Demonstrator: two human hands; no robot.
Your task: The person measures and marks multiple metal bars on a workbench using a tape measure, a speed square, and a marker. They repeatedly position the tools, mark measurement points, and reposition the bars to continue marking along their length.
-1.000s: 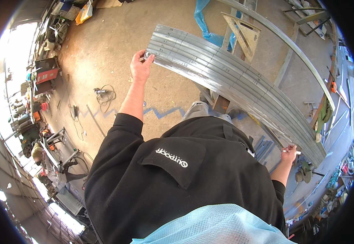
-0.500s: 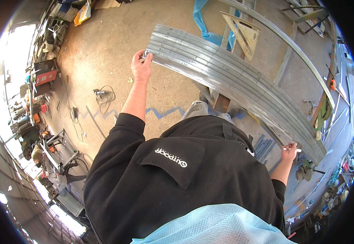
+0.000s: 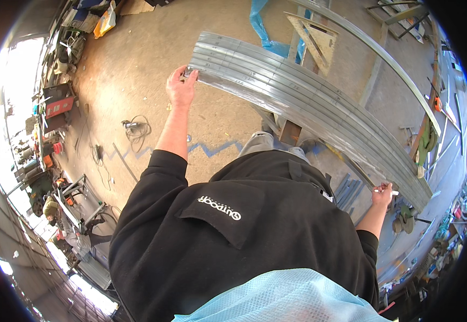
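Observation:
Several long galvanized metal tubes point(image 3: 282, 80) lie side by side in front of me, running from the upper left down to the right. Pencil-thin cross lines and small marks show on their upper faces. My left hand point(image 3: 181, 88) is closed round the left end of the nearest tube, thumb on the near side. At the tubes' right part, my right hand point(image 3: 382, 195) pinches a slim white marker-like stick point(image 3: 393, 192) beside the near edge. Whether its fingers also touch the tube, I cannot tell. A pale triangular set square point(image 3: 314, 40) rests beyond the tubes.
Blue plastic sheeting point(image 3: 260, 29) hangs behind the tubes, near a long metal bar point(image 3: 389, 56). A corded power tool point(image 3: 131, 125) sits on the floor at left. Cut metal pieces point(image 3: 347, 192) lie by my right forearm. Another person point(image 3: 54, 209) works at far left.
My left hand and the tube ends appear slightly further left, partly because the whole view has shifted. The white stick in my right hand has turned slightly. Both grips stay the same.

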